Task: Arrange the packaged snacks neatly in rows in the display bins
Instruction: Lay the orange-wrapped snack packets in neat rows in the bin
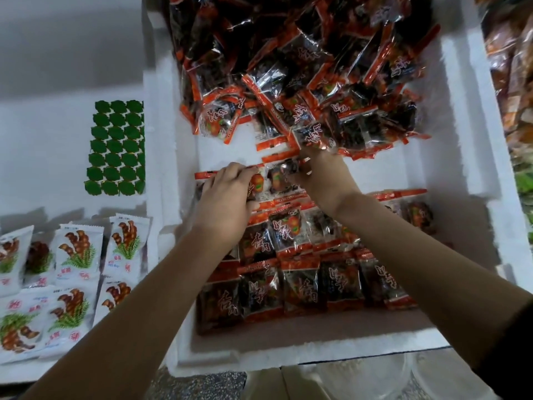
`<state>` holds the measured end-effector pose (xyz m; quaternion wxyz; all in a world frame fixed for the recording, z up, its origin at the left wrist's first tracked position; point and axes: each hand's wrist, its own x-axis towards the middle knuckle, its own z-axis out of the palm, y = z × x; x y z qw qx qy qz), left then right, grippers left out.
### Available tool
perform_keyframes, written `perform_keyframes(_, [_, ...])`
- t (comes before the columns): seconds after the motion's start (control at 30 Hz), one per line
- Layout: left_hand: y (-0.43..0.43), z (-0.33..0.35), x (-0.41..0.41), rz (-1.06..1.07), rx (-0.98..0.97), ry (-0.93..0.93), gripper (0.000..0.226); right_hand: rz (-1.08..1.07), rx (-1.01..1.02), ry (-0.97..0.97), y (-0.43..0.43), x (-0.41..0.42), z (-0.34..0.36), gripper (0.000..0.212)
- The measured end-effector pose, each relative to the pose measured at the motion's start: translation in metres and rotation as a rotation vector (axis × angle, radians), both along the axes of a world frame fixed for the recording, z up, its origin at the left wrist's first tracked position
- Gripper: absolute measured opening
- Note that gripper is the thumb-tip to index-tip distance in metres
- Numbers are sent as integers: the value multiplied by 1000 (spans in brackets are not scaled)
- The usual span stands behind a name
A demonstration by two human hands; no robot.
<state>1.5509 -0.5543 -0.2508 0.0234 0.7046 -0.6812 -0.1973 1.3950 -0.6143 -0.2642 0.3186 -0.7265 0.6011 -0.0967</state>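
**Both hands on packets mid-bin, rows forming at the near end**

Head view: While your arms reach in from the near edge, both hands sit in the middle of the white foam bin (461,116). Your left hand (227,197) lies palm down, fingers curled, pinching the top edge of a red-and-clear snack packet (259,183) at the far end of the rows. Your right hand (323,180) is just beside it, fingers closed on a second packet (284,176) with a round orange print; the fingertips are hidden under the wrapper, so how firm the grip is, cannot tell. The two hands are close, nearly touching across the packets.

Neat rows of packets (302,284) fill the near part of the bin, overlapping like shingles, red seal edges facing away from you. A single packet (415,212) sits apart at the right end, near the bin wall. The loose pile of packets (302,67) heaps across the far half, tumbled at all angles. Bare white bin floor shows between pile and rows, on the right.

Left of this bin, a neighbouring bin holds white packets with a brown-and-green print (78,249), laid flat in rows. Further back sits a block of small green pieces (116,148) in a tight grid. More orange-toned bags (516,82) show at the right edge, blurred.
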Motion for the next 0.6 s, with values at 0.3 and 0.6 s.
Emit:
perform_keyframes(0.3, [2, 0, -7, -25, -53, -46, 58, 59, -261, 133, 11, -8, 3, 50])
perform_keyframes(0.6, [-14, -6, -50, -271, -190, -16, 55, -236, -394, 287, -15, -76, 12, 54])
